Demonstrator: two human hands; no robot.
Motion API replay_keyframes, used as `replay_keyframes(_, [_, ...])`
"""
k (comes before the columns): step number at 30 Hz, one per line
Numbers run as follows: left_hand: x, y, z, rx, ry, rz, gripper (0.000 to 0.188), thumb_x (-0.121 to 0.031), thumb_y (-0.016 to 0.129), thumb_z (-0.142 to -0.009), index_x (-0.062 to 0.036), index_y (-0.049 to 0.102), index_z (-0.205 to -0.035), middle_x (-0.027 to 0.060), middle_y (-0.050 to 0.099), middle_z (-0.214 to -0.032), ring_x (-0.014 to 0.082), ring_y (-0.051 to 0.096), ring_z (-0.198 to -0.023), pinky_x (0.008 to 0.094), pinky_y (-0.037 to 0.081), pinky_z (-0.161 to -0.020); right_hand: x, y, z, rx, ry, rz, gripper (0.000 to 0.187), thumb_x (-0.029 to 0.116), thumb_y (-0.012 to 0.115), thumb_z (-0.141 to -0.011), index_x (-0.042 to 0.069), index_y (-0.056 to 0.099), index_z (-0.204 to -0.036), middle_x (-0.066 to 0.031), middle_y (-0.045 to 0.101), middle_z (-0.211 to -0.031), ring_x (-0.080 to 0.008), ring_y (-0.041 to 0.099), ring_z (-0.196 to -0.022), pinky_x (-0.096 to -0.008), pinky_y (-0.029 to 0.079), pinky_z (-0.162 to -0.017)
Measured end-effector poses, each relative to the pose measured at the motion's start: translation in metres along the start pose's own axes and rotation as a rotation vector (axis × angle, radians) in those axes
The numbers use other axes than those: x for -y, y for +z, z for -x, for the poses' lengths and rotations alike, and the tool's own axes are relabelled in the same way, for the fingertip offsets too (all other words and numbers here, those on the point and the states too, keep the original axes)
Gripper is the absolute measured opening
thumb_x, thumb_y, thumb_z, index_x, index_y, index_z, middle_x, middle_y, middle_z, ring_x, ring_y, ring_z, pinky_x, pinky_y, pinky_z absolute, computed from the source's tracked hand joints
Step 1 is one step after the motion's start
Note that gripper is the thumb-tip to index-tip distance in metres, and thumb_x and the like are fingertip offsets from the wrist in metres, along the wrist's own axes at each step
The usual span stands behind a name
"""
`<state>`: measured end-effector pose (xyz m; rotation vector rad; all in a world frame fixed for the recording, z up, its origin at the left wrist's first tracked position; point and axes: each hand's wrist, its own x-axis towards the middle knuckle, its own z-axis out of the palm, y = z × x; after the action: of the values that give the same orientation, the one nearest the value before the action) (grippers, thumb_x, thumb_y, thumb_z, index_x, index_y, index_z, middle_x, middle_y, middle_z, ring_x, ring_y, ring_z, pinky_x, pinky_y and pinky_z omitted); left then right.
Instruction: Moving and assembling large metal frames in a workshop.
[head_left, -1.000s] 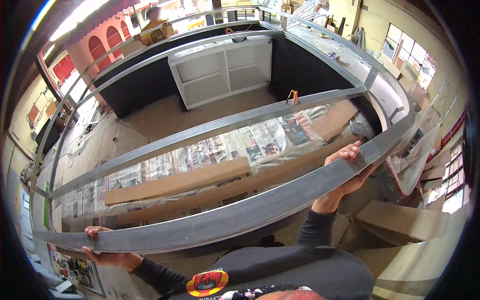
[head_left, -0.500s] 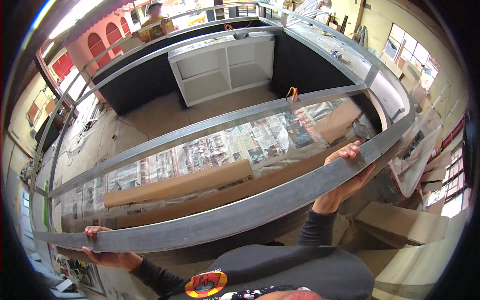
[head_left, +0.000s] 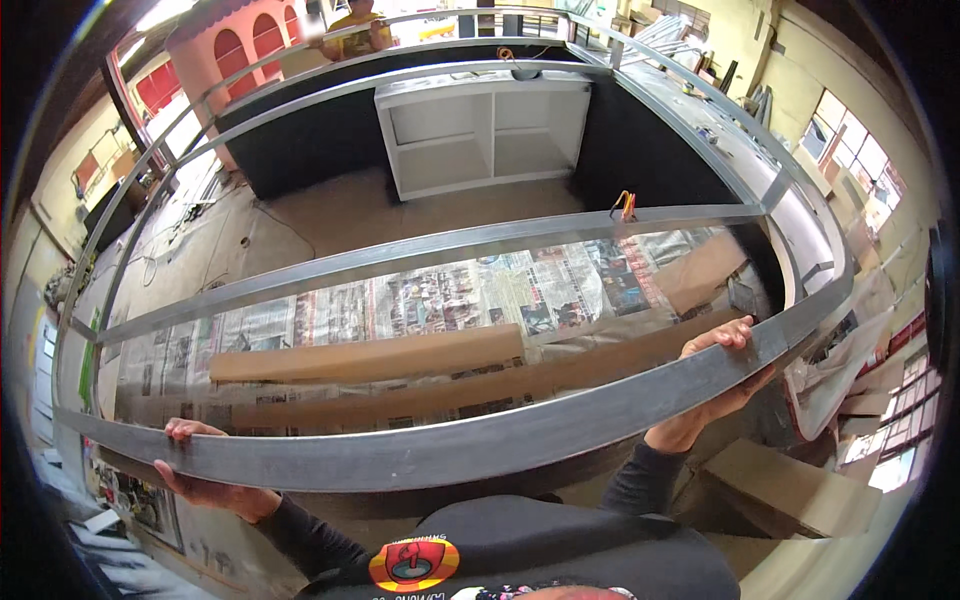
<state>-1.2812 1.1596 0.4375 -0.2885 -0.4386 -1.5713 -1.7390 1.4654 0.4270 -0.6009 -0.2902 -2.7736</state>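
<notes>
A large grey metal frame of square tubing (head_left: 430, 455) spans the view, its near bar running across in front of me. My left hand (head_left: 215, 488) grips this bar near its left end, fingertips over the top edge and thumb side below. My right hand (head_left: 690, 415) is wrapped round the same bar near its right end, fingers curled over the top. Parts of both palms are hidden behind the bar. A second bar (head_left: 430, 258) of the frame lies farther off, with an orange and yellow clamp-like item (head_left: 626, 206) on it.
Newspaper sheets (head_left: 430, 295) and brown cardboard strips (head_left: 370, 353) lie below, inside the frame. Beyond are a white open cabinet (head_left: 440, 165) and black panels (head_left: 320, 150). A person in yellow (head_left: 355, 42) stands at the far side. A cardboard box (head_left: 780, 485) is at the lower right.
The whole view has shifted, so the background sits farther right and the bar's left end higher. Both hands keep their grip on the bar.
</notes>
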Motion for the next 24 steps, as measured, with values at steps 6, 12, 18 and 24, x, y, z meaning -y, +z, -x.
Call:
replay_keyframes(6, [-0.003, -0.002, 0.008, -0.042, 0.013, -0.015, 0.042, -0.017, 0.069, -0.083, 0.0023, 0.04, -0.108, 0.0099, 0.045, -0.101, 0.0206, 0.052, -0.096, 0.0329, 0.047, -0.091, 0.001, 0.001, 0.005, -0.014, 0.016, 0.039, 0.057, 0.04, 0.064, -0.086, -0.003, 0.045, -0.119, -0.0127, 0.056, -0.093, -0.0218, 0.06, -0.085, -0.0373, 0.052, -0.083])
replay_keyframes(12, [-0.009, -0.009, 0.007, -0.078, 0.028, -0.072, 0.044, -0.018, 0.069, -0.082, 0.0025, 0.041, -0.108, 0.0105, 0.046, -0.101, 0.021, 0.052, -0.097, 0.0343, 0.045, -0.091, 0.005, 0.006, 0.007, -0.003, 0.043, 0.004, 0.062, 0.043, 0.065, -0.084, -0.001, 0.045, -0.122, -0.0109, 0.054, -0.095, -0.0215, 0.058, -0.089, -0.0381, 0.049, -0.086])
replay_keyframes(18, [-0.037, -0.04, 0.004, 0.134, -0.135, 0.017, 0.045, -0.021, 0.065, -0.084, 0.0037, 0.045, -0.115, 0.0139, 0.051, -0.111, 0.0262, 0.051, -0.11, 0.042, 0.038, -0.102, 0.007, -0.01, 0.0, 0.023, 0.039, 0.016, 0.066, 0.045, 0.068, -0.08, -0.001, 0.046, -0.123, -0.012, 0.056, -0.099, -0.0217, 0.058, -0.092, -0.0386, 0.048, -0.088])
replay_keyframes(24, [-0.001, -0.008, 0.016, -0.335, 0.414, -0.602, 0.033, -0.038, 0.062, -0.087, -0.0043, 0.059, -0.09, 0.004, 0.062, -0.079, 0.0159, 0.058, -0.072, 0.0324, 0.048, -0.074, 0.007, -0.009, 0.002, -0.084, -0.059, -0.012, 0.069, 0.061, 0.051, -0.086, -0.001, 0.057, -0.114, -0.0161, 0.06, -0.096, -0.0275, 0.057, -0.083, -0.0431, 0.046, -0.08])
